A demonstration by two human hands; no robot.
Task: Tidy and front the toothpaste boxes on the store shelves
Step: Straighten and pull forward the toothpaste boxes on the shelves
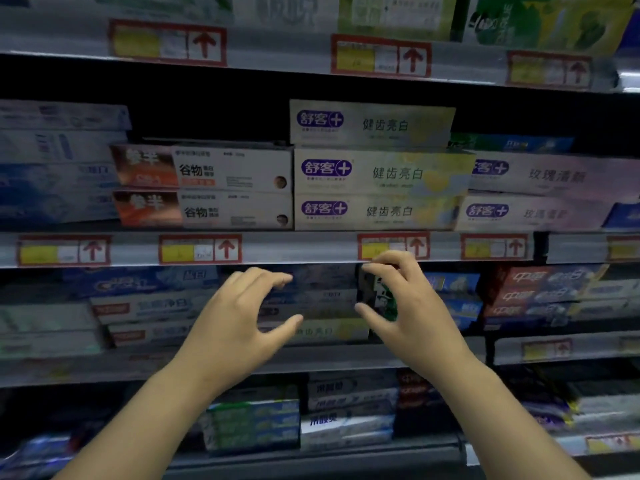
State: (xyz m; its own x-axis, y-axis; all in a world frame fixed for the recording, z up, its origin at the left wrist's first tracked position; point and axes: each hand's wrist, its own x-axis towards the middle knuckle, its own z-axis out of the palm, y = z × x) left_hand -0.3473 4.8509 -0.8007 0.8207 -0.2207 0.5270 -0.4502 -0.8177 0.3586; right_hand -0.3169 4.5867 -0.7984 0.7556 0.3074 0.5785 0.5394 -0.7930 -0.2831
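hands x2 [239,327] | white-yellow bxs x3 [381,173] | orange bxs x2 [204,168] | pink bxs x2 [554,174]

We've 1 view only, head cam, wide-angle: it faces the shelves [294,249] nearly head-on, v. close, approx level w/ their middle tier; top & bottom tiers get cut off by the frame.

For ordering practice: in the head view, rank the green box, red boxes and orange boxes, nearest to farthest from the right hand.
1. green box, between the right hand's fingers.
2. red boxes, same shelf, rightward.
3. orange boxes, shelf above, left.
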